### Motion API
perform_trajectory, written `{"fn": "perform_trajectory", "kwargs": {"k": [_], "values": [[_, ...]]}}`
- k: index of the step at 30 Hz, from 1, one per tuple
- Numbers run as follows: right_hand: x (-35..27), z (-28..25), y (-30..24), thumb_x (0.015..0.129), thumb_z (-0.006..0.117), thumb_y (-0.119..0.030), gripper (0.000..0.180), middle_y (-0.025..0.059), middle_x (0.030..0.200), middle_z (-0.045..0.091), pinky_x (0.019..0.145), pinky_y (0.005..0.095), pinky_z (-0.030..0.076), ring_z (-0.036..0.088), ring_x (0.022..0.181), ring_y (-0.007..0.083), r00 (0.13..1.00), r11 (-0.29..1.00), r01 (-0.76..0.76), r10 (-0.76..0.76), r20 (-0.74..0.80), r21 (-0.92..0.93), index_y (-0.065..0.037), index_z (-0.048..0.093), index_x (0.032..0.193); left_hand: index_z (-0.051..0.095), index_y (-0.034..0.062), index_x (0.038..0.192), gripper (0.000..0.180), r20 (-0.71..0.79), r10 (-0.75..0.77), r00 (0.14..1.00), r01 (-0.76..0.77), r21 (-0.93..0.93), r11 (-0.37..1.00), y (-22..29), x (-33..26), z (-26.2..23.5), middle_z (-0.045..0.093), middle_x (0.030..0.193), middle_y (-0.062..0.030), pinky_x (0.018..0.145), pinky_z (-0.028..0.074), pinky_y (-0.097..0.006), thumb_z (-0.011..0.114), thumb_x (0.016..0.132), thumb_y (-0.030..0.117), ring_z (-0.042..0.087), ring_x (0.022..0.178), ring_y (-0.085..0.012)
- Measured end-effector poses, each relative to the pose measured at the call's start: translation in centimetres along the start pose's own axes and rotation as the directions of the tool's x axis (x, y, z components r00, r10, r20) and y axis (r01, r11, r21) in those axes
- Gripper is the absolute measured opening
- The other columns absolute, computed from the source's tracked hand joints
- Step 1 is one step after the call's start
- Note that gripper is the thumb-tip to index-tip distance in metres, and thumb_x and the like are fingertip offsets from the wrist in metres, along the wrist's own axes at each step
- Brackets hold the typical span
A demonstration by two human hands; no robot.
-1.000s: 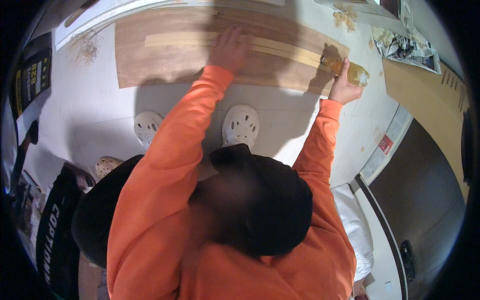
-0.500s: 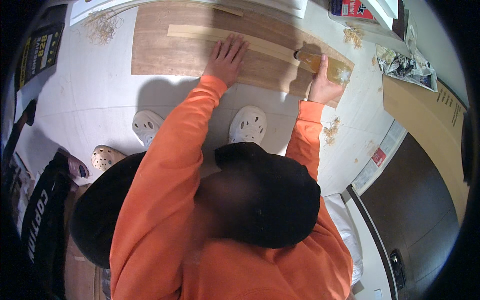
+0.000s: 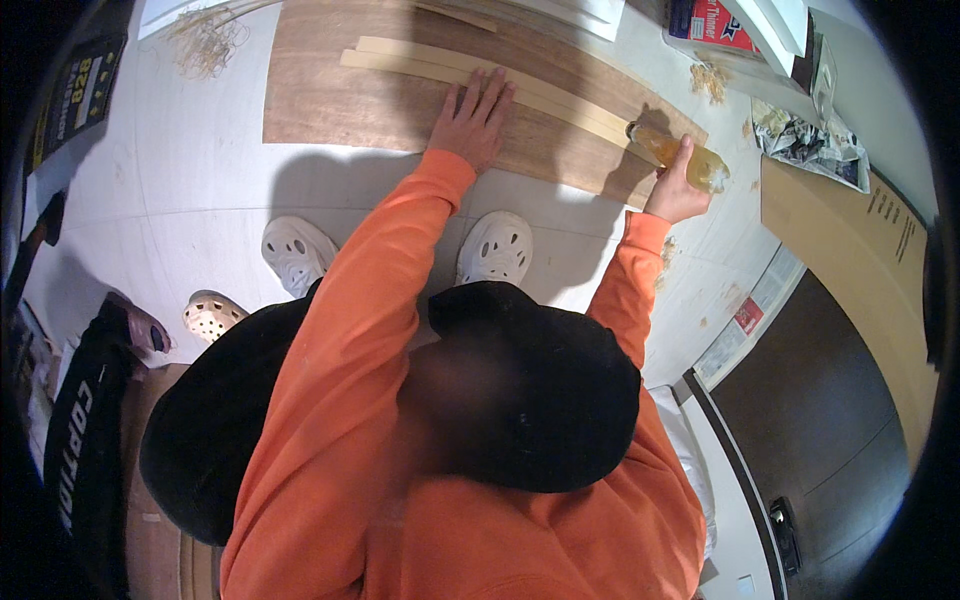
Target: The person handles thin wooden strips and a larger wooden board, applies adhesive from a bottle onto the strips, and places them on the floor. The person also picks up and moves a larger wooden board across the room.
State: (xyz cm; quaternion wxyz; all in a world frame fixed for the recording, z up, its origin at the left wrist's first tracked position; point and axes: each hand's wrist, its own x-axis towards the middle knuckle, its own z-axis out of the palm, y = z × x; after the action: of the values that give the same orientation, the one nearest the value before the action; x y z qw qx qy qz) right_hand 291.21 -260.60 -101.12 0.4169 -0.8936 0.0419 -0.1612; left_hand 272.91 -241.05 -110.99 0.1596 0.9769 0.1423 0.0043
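Observation:
A brown wooden board (image 3: 320,110) lies on the floor in front of me. Two long pale wood strips rest on it side by side, the far strip (image 3: 420,52) shifted a little right of the near strip (image 3: 385,66). My left hand (image 3: 470,128) lies flat with its fingers stretched out, fingertips on the strips and palm toward the board's near edge. In my right hand (image 3: 680,192) is a clear bottle of amber liquid (image 3: 708,168), tilted nearly flat. Its dark tip points left, over the strips' right part; whether it touches them I cannot tell.
Curly shavings (image 3: 208,45) lie at the far left, with more shavings (image 3: 708,82) at the far right. A red and blue can (image 3: 710,22), crumpled newspaper (image 3: 812,140) and a cardboard sheet (image 3: 830,215) are on the right. My white clogs (image 3: 497,248) stand near the board.
The bottle and my right hand have moved right along the strips. My left hand has slid slightly right. The two strips now show more plainly, offset at their left ends.

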Motion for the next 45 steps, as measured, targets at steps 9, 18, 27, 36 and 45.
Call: {"fn": "perform_trajectory", "kwargs": {"k": [9,18,27,36,45], "values": [[0.5,0.2,0.0,0.077,0.082,-0.021,0.028,0.0084,0.075,0.069,0.047,0.0277,0.049,0.06,0.055,0.0125,1.0,1.0,0.018,-0.018,0.025,0.018,0.003,0.067,0.084,0.036,0.0128,0.145,0.074,-0.017,0.029,0.999,-0.029,-0.01,1.0,-0.1,0.3,-0.3,0.037,0.146,-0.0141,0.108,0.032,-0.049,0.062,0.078,0.029,0.038,0.133,-0.0319],[-2.9,1.5,-1.2,0.072,0.085,-0.033,0.04,0.0101,0.075,0.069,0.058,0.033,0.053,0.063,0.059,0.0173,0.978,0.993,0.113,-0.107,0.178,-0.019,0.002,0.068,0.082,0.046,0.0157,0.139,0.057,-0.161,0.092,0.983,-0.099,-0.033,0.995,-1.5,0.9,0.5,0.04,0.147,-0.003,0.105,0.038,-0.046,0.053,0.082,0.017,0.043,0.13,-0.0248],[-0.9,0.3,-0.2,0.073,0.085,-0.029,0.039,0.0128,0.078,0.071,0.06,0.0335,0.054,0.066,0.063,0.0198,0.998,0.994,0.056,-0.057,-0.006,-0.089,0.004,0.068,0.087,0.052,0.0206,0.133,0.049,-0.143,0.137,0.98,-0.142,-0.024,0.99,-2.4,1.7,0.0,0.05,0.135,0.0006,0.104,0.039,-0.046,0.05,0.084,0.015,0.049,0.12,-0.0218],[-1.7,-0.7,0.0,0.077,0.082,-0.023,0.032,0.0098,0.076,0.069,0.048,0.0281,0.051,0.063,0.059,0.0142,0.999,0.996,0.045,-0.047,-0.025,-0.071,0.004,0.068,0.085,0.057,0.0207,0.126,0.042,-0.178,0.216,0.96,-0.225,-0.032,0.974,-4.0,2.5,0.7,0.054,0.128,-0.0003,0.108,0.036,-0.048,0.051,0.084,0.014,0.052,0.114,-0.0236],[-6.3,1.5,-0.8,0.073,0.086,-0.025,0.038,0.0129,0.088,0.07,0.075,0.0347,0.053,0.066,0.079,0.0193,0.989,0.99,0.135,-0.138,0.053,0.048,0.004,0.068,0.09,0.052,0.0264,0.133,0.049,-0.164,0.221,0.961,-0.229,-0.03,0.973,-4.3,2.5,1.0,0.051,0.134,0.0006,0.102,0.043,-0.047,0.048,0.085,0.015,0.053,0.112,-0.029]]}}
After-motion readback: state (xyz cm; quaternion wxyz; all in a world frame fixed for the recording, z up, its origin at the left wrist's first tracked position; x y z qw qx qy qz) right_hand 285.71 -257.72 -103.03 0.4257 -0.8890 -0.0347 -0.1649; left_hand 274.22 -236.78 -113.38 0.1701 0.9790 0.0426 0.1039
